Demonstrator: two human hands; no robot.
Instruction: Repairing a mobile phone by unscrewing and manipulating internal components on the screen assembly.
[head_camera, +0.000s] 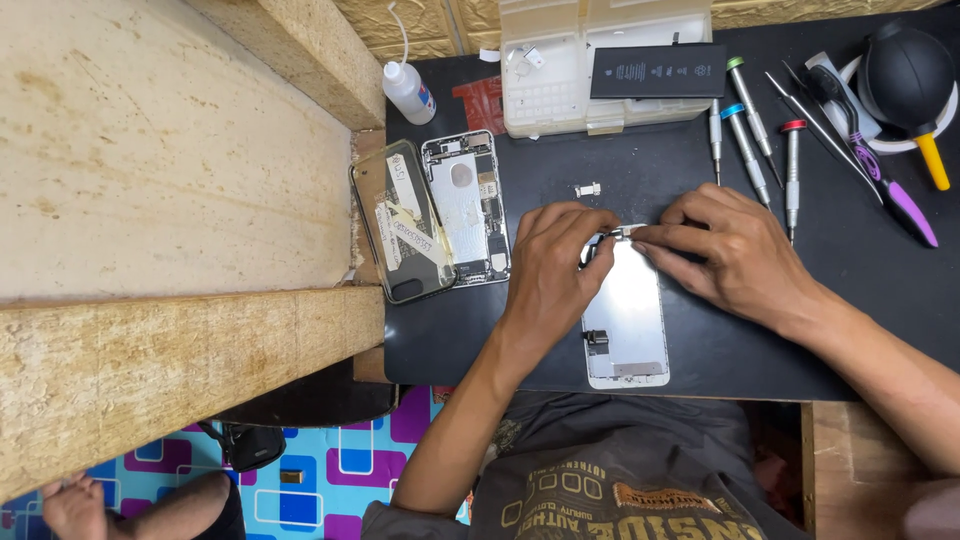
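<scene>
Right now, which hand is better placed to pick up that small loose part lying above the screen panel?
Probably the left hand: the small loose part lies just above its knuckles, while the right hand sits farther off, fingertips pinned on the screen panel.

Both forearms reach in from below, converging. The left hand (550, 270) lies knuckles up, fingers curled and pinched at the tips. The right hand (730, 250) is palm down, its fingertips meeting the left's.

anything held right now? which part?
Both hands, left and right, pinch the top edge of the screen panel, which lies on the black mat. Whether a small part sits between the fingertips cannot be told.
</scene>
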